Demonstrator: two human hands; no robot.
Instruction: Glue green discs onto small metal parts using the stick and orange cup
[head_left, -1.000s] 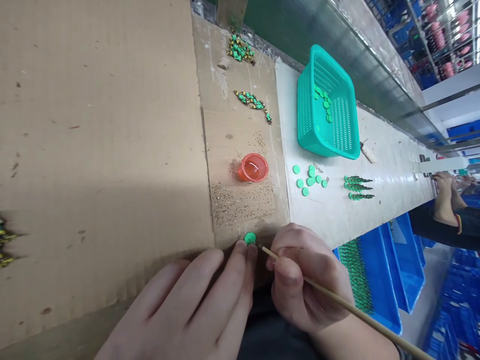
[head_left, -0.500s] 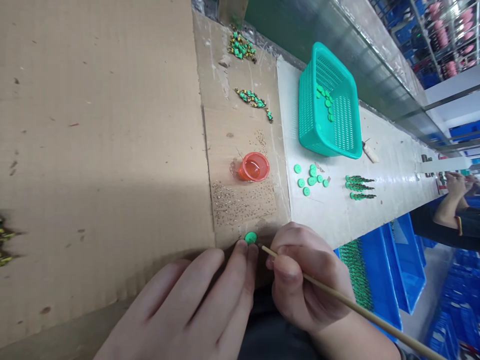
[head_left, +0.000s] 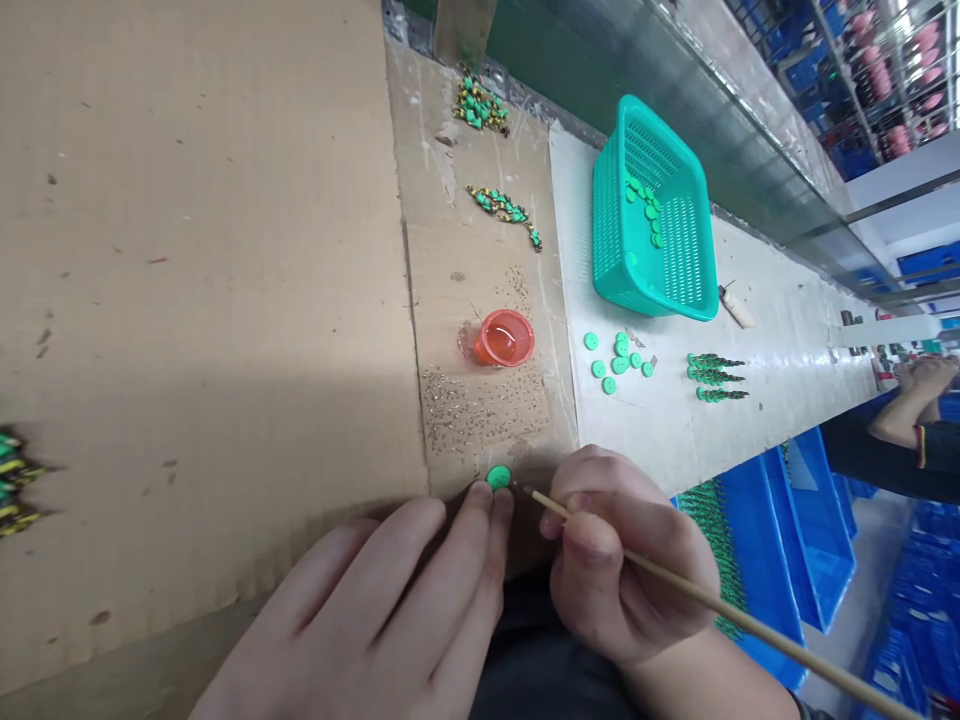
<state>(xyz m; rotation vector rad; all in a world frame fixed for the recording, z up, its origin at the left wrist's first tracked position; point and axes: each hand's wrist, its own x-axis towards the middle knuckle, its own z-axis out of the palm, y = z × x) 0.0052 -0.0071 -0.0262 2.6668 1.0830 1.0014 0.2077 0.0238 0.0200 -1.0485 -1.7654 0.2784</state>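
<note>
My left hand (head_left: 390,600) pinches a round green button (head_left: 498,476) at its near edge with its fingertips, close to the cardboard. A thin wooden stick (head_left: 675,575) lies in my right hand (head_left: 630,550), gripped between thumb and fingers like a pen. Its narrow tip points at the button, a short gap to the right of it. Beyond my hands stands a small red cup (head_left: 505,339) with clear liquid in it. Many tiny shiny bits (head_left: 480,408) are scattered on the board before the cup.
A teal basket (head_left: 619,235) with green buttons stands at the upper right; loose buttons (head_left: 620,364) lie below it. Green-and-yellow small pieces (head_left: 480,104) are heaped at the back. Blue bins (head_left: 757,545) sit at the right, and a co-worker's arm (head_left: 907,410) shows farther off.
My right hand has shifted slightly right, drawing the stick's tip a little away from the button. My left hand keeps its pinch on the button. The view has moved slightly.
</note>
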